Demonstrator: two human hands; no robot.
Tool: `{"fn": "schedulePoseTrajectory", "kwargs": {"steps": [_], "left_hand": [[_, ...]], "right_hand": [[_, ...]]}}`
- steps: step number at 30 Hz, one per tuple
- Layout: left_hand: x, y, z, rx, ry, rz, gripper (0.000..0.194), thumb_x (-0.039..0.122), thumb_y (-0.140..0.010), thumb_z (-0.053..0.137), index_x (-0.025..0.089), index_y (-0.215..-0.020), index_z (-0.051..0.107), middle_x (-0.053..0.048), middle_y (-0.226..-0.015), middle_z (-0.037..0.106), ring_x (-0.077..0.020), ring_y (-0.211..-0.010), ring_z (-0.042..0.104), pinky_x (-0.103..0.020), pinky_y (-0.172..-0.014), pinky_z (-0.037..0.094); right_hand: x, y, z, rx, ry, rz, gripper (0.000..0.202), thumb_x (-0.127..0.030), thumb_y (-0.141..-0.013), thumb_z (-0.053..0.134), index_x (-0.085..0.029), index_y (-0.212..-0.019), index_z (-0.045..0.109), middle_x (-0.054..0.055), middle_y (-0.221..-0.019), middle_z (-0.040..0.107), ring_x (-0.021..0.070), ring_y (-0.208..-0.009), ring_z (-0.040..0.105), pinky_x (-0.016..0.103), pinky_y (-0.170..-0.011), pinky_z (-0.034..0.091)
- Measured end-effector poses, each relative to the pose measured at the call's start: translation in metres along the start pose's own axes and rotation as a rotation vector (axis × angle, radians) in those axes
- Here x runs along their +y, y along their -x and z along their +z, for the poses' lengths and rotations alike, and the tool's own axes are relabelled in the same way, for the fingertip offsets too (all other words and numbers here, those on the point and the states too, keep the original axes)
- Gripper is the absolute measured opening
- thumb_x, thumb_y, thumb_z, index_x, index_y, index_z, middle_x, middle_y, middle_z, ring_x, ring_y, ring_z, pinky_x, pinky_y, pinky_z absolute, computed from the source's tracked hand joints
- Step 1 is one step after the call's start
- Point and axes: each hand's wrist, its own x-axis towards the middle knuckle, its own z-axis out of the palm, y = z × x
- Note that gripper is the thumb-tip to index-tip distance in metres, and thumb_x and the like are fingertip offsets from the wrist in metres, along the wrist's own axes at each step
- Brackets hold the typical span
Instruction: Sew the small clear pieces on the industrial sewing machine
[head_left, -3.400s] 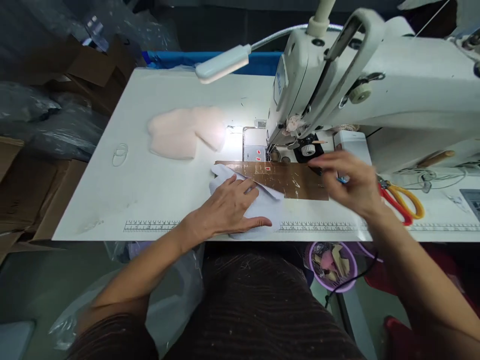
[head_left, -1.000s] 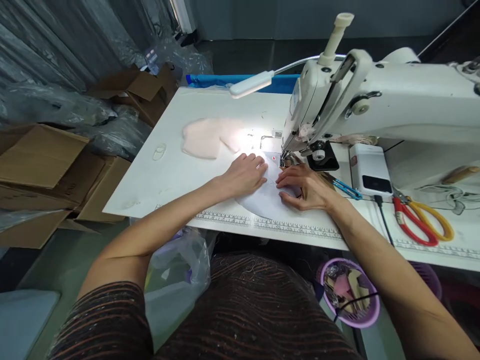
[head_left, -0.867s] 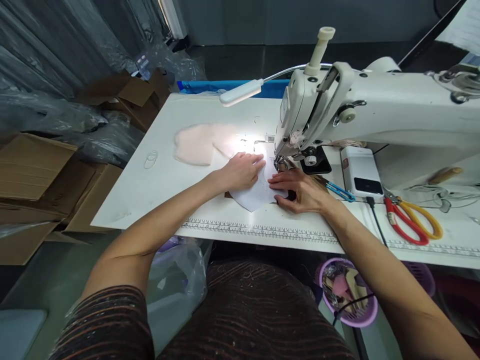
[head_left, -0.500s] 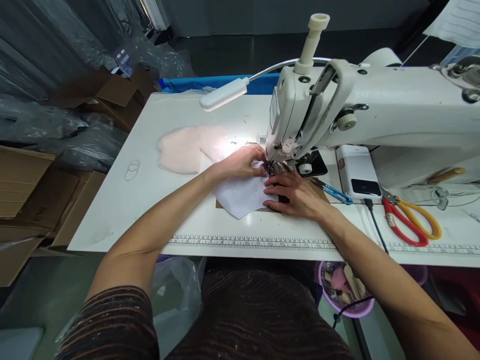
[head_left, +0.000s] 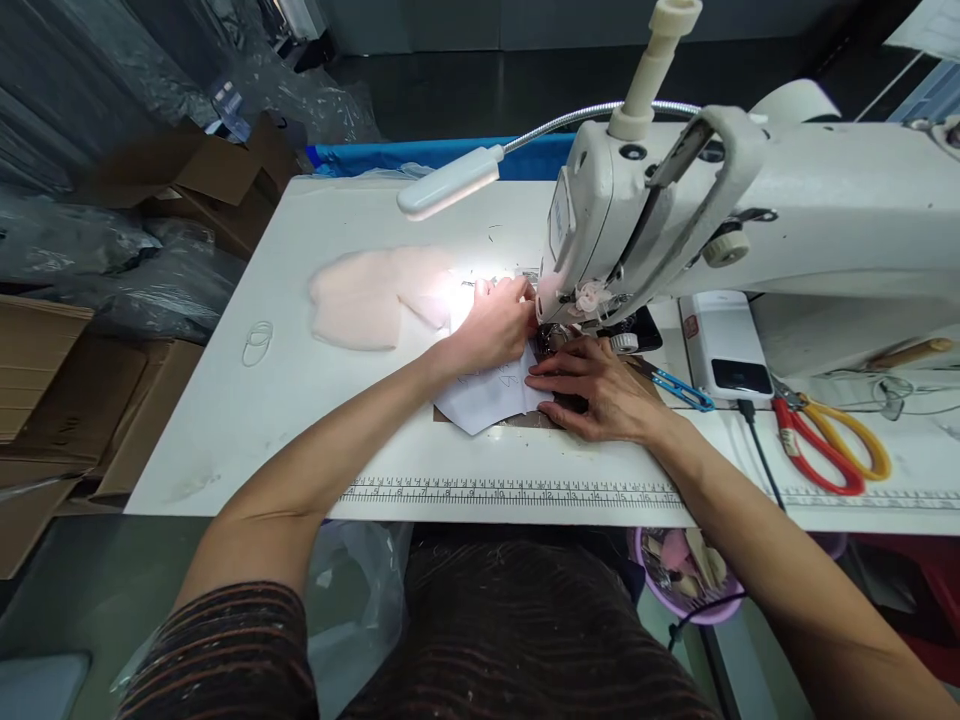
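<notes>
A white sheet (head_left: 480, 402) with pen marks, apparently paper, lies at the sewing machine (head_left: 592, 200), partly over a brown patch. My left hand (head_left: 501, 318) is at the sheet's far edge, left of the presser foot. Its fingers are curled together; whatever they pinch is hidden. On the sheet's right side rests my right hand (head_left: 589, 388), palm down, fingers stretched and spread, just in front of the presser foot. The needle area is mostly covered by the machine head and my fingers. Pale pink fabric (head_left: 360, 300) lies to the left under the lamp light.
The lamp (head_left: 450, 183) hangs over the table. On the right are a blue thread snipper (head_left: 681, 388), a white power bank (head_left: 724, 345) with cable and red-yellow scissors (head_left: 825, 440). A printed ruler (head_left: 510, 492) runs along the front edge. Cardboard boxes (head_left: 97, 400) stand left.
My left hand has moved slightly away from me and curled its fingers more. The sheet shows more handwriting. My right hand stays in nearly the same place, and the view has shifted a little.
</notes>
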Motion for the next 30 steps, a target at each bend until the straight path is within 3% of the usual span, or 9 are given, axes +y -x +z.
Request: {"fn": "schedulePoseTrajectory", "kwargs": {"steps": [4, 8, 11, 16, 22, 30], "left_hand": [[0.014, 0.012, -0.005, 0.008, -0.275, -0.003, 0.025, 0.007, -0.08, 0.049, 0.012, -0.102, 0.059, -0.018, -0.112, 0.055, -0.0309, -0.099, 0.053, -0.046, -0.083, 0.043], [0.016, 0.021, -0.016, -0.064, -0.226, -0.067, 0.018, 0.007, -0.084, 0.045, 0.013, -0.096, 0.056, -0.017, -0.115, 0.053, -0.0243, -0.088, 0.054, -0.039, -0.072, 0.046], [0.011, 0.022, -0.017, -0.109, -0.164, -0.052, 0.016, 0.01, -0.089, 0.041, 0.012, -0.097, 0.055, -0.017, -0.116, 0.052, -0.0217, -0.086, 0.055, -0.037, -0.073, 0.049], [-0.003, 0.017, -0.002, 0.001, -0.021, -0.027, 0.013, 0.015, -0.091, 0.041, 0.014, -0.092, 0.054, -0.015, -0.112, 0.054, -0.0228, -0.095, 0.055, -0.037, -0.087, 0.05], [-0.009, 0.014, 0.007, 0.092, 0.14, -0.063, 0.013, 0.01, -0.082, 0.048, 0.02, -0.074, 0.046, -0.011, -0.102, 0.056, -0.0209, -0.094, 0.056, -0.034, -0.082, 0.05], [-0.007, 0.013, 0.011, 0.145, 0.131, -0.092, 0.01, 0.01, -0.082, 0.049, 0.018, -0.076, 0.051, -0.012, -0.104, 0.057, -0.0215, -0.094, 0.055, -0.035, -0.082, 0.05]], "right_hand": [[0.002, 0.002, 0.002, 0.002, 0.006, 0.035, 0.032, -0.038, -0.096, 0.058, -0.024, -0.12, 0.073, 0.009, -0.126, 0.068, 0.0337, -0.115, 0.054, 0.052, -0.095, 0.035], [0.0, 0.002, 0.006, 0.047, 0.047, 0.063, 0.038, -0.039, -0.097, 0.057, -0.018, -0.126, 0.069, 0.012, -0.131, 0.065, 0.0357, -0.116, 0.051, 0.053, -0.094, 0.037], [-0.003, 0.001, 0.009, 0.068, 0.092, 0.074, 0.037, -0.035, -0.099, 0.054, -0.015, -0.126, 0.068, 0.013, -0.129, 0.066, 0.0353, -0.112, 0.052, 0.052, -0.092, 0.039], [-0.002, 0.002, 0.013, 0.117, 0.097, 0.084, 0.033, -0.034, -0.098, 0.056, -0.016, -0.122, 0.07, 0.011, -0.125, 0.068, 0.0335, -0.109, 0.055, 0.051, -0.092, 0.039], [0.003, 0.003, 0.012, 0.195, 0.032, 0.089, 0.025, -0.037, -0.095, 0.062, -0.02, -0.105, 0.078, 0.01, -0.11, 0.072, 0.0302, -0.102, 0.058, 0.045, -0.084, 0.042], [0.001, 0.001, 0.01, 0.225, 0.071, 0.119, 0.026, -0.035, -0.096, 0.059, -0.022, -0.103, 0.08, 0.012, -0.095, 0.067, 0.0273, -0.091, 0.056, 0.041, -0.075, 0.042]]}}
